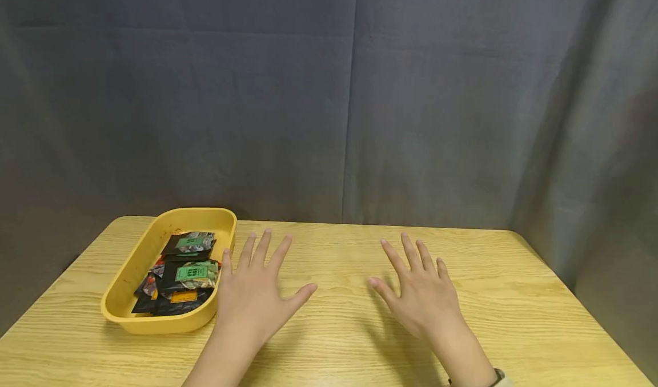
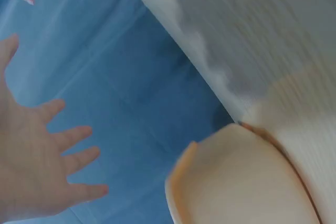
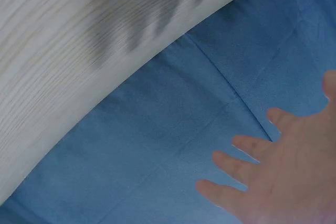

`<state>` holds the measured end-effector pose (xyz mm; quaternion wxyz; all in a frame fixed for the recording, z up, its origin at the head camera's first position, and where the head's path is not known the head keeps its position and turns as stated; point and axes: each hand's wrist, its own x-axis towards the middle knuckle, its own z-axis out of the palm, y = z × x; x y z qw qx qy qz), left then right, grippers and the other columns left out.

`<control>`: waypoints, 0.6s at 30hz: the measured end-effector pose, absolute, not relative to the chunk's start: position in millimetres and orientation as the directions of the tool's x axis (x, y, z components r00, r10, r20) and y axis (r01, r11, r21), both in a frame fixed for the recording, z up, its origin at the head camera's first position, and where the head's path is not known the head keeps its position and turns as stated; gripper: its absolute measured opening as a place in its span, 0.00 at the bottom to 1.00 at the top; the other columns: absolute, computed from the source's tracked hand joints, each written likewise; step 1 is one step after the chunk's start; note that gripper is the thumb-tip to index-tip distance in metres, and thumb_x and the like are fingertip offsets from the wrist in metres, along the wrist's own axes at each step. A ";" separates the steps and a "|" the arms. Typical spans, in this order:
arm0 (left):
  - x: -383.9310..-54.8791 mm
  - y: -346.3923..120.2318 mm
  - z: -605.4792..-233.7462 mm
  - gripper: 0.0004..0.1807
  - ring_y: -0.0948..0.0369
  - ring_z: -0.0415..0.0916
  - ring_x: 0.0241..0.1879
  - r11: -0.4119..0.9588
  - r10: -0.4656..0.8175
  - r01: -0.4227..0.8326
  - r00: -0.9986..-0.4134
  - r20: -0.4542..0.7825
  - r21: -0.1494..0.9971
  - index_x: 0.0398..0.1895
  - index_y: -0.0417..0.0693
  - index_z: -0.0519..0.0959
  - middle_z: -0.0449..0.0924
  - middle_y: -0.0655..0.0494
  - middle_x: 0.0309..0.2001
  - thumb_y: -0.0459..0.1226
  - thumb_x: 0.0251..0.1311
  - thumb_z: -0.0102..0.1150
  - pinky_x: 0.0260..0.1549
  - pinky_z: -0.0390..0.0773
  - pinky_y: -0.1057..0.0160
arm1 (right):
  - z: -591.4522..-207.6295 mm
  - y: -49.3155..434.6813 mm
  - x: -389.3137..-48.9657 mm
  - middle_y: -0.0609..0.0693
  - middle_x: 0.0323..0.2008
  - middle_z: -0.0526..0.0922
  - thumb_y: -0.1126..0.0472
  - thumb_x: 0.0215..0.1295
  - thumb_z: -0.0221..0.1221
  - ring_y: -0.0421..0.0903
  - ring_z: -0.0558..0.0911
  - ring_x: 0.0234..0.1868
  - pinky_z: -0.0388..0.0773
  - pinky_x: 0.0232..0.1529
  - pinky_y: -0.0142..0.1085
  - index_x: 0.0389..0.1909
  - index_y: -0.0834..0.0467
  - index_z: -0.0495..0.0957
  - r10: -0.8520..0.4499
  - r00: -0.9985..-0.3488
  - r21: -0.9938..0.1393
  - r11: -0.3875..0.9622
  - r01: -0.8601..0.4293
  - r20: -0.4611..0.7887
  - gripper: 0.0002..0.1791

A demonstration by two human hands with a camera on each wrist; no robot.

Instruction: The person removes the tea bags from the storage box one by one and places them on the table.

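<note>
Both hands hover above the table with fingers spread, holding nothing. My left hand [image 1: 253,298] is just right of a yellow plastic tub [image 1: 120,295], and in the head view its little finger overlaps the tub's right rim. Inside the tub lie several flat black packets, among them one with a green label [image 1: 192,273] and another with an orange label [image 1: 184,297]. Over the middle right of the table is my right hand [image 1: 424,295], away from any object. The left wrist view shows the left palm [image 2: 31,156] and the tub's outside [image 2: 247,182].
A light wood-grain table [image 1: 339,341] has rounded far corners. Behind it hangs a dark grey-blue cloth [image 1: 257,101], which wraps round at the right side. A dark band [image 1: 497,377] circles the right wrist by the sleeve.
</note>
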<state>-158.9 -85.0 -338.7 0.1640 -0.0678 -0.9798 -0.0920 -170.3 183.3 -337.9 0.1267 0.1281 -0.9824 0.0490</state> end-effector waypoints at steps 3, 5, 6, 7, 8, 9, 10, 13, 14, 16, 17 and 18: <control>-161.6 -94.5 -334.8 0.50 0.43 0.48 0.75 0.972 0.073 0.142 -0.940 0.335 0.186 0.76 0.60 0.61 0.57 0.45 0.75 0.74 0.54 0.51 0.66 0.43 0.31 | -337.9 182.9 -170.9 0.58 0.77 0.51 0.28 0.71 0.40 0.63 0.53 0.75 0.52 0.66 0.67 0.78 0.45 0.53 -0.241 -0.935 -0.071 0.961 -0.267 0.262 0.41; -163.5 -102.2 -331.6 0.50 0.42 0.47 0.75 0.971 0.057 0.130 -0.941 0.333 0.201 0.76 0.59 0.61 0.57 0.43 0.75 0.74 0.55 0.50 0.66 0.43 0.30 | -337.6 182.3 -171.0 0.58 0.77 0.52 0.28 0.71 0.39 0.63 0.54 0.74 0.54 0.65 0.67 0.78 0.45 0.53 -0.239 -0.935 -0.079 0.960 -0.268 0.261 0.41; -164.0 -106.3 -330.0 0.50 0.42 0.47 0.74 0.970 0.049 0.124 -0.942 0.333 0.208 0.77 0.59 0.61 0.57 0.42 0.75 0.74 0.55 0.48 0.65 0.43 0.30 | -337.3 182.0 -171.0 0.58 0.77 0.52 0.28 0.71 0.39 0.63 0.55 0.74 0.55 0.64 0.67 0.78 0.45 0.53 -0.238 -0.936 -0.082 0.960 -0.267 0.260 0.41; -164.5 -110.7 -328.5 0.51 0.42 0.47 0.74 0.969 0.040 0.117 -0.942 0.333 0.216 0.77 0.58 0.60 0.57 0.42 0.74 0.75 0.55 0.46 0.65 0.42 0.29 | -337.1 181.8 -170.9 0.58 0.77 0.52 0.28 0.71 0.39 0.63 0.56 0.74 0.56 0.64 0.66 0.78 0.45 0.54 -0.236 -0.936 -0.084 0.961 -0.265 0.260 0.41; -165.2 -115.5 -327.1 0.51 0.41 0.46 0.74 0.968 0.030 0.110 -0.943 0.331 0.226 0.77 0.58 0.60 0.56 0.41 0.75 0.76 0.56 0.44 0.65 0.42 0.29 | -336.9 181.5 -170.8 0.58 0.76 0.53 0.28 0.71 0.39 0.63 0.57 0.73 0.57 0.63 0.66 0.78 0.45 0.54 -0.233 -0.937 -0.086 0.961 -0.263 0.258 0.41; -165.6 -120.5 -325.8 0.52 0.40 0.46 0.74 0.967 0.020 0.102 -0.944 0.329 0.233 0.77 0.57 0.60 0.56 0.41 0.75 0.76 0.56 0.42 0.65 0.42 0.29 | -336.8 181.2 -170.7 0.59 0.76 0.53 0.28 0.71 0.39 0.63 0.58 0.73 0.58 0.63 0.67 0.78 0.45 0.54 -0.231 -0.938 -0.088 0.961 -0.261 0.257 0.41; -165.9 -125.8 -325.0 0.53 0.40 0.46 0.74 0.966 0.010 0.093 -0.946 0.325 0.241 0.77 0.57 0.59 0.56 0.40 0.75 0.77 0.56 0.40 0.64 0.41 0.28 | -336.8 181.0 -170.7 0.59 0.76 0.54 0.28 0.71 0.39 0.63 0.58 0.73 0.59 0.62 0.67 0.78 0.45 0.54 -0.231 -0.939 -0.088 0.962 -0.260 0.254 0.41; -166.3 -141.9 -322.8 0.55 0.37 0.47 0.73 0.962 -0.020 0.067 -0.950 0.313 0.264 0.78 0.55 0.58 0.55 0.38 0.74 0.79 0.55 0.34 0.64 0.41 0.28 | -337.2 180.1 -170.9 0.59 0.76 0.54 0.28 0.71 0.39 0.63 0.59 0.72 0.59 0.62 0.66 0.78 0.46 0.54 -0.234 -0.940 -0.085 0.962 -0.261 0.248 0.41; -166.4 -147.0 -322.1 0.56 0.37 0.47 0.73 0.961 -0.028 0.059 -0.952 0.306 0.272 0.78 0.55 0.57 0.55 0.38 0.74 0.79 0.54 0.33 0.63 0.41 0.27 | -337.4 179.7 -170.9 0.59 0.76 0.55 0.28 0.71 0.39 0.63 0.59 0.72 0.59 0.62 0.66 0.78 0.46 0.54 -0.235 -0.940 -0.086 0.961 -0.262 0.246 0.41; -166.5 -156.8 -321.1 0.57 0.36 0.47 0.72 0.958 -0.042 0.045 -0.955 0.293 0.283 0.78 0.54 0.57 0.55 0.36 0.74 0.80 0.54 0.30 0.62 0.42 0.26 | -337.9 179.0 -170.9 0.59 0.76 0.55 0.28 0.71 0.39 0.63 0.59 0.72 0.60 0.62 0.66 0.78 0.45 0.54 -0.236 -0.941 -0.088 0.961 -0.264 0.242 0.41; -166.6 -161.4 -320.5 0.57 0.35 0.47 0.72 0.957 -0.049 0.038 -0.956 0.290 0.289 0.78 0.53 0.57 0.54 0.36 0.73 0.80 0.54 0.30 0.61 0.42 0.26 | -338.1 178.7 -170.8 0.59 0.76 0.55 0.28 0.71 0.39 0.63 0.60 0.72 0.60 0.62 0.66 0.78 0.46 0.54 -0.237 -0.941 -0.089 0.960 -0.265 0.242 0.41; -166.9 -166.1 -320.0 0.57 0.35 0.47 0.72 0.954 -0.057 0.030 -0.958 0.280 0.297 0.78 0.53 0.56 0.54 0.35 0.73 0.80 0.54 0.30 0.61 0.42 0.25 | -338.2 178.4 -170.7 0.59 0.75 0.55 0.28 0.71 0.39 0.63 0.60 0.72 0.61 0.62 0.66 0.78 0.46 0.54 -0.237 -0.941 -0.089 0.960 -0.265 0.242 0.41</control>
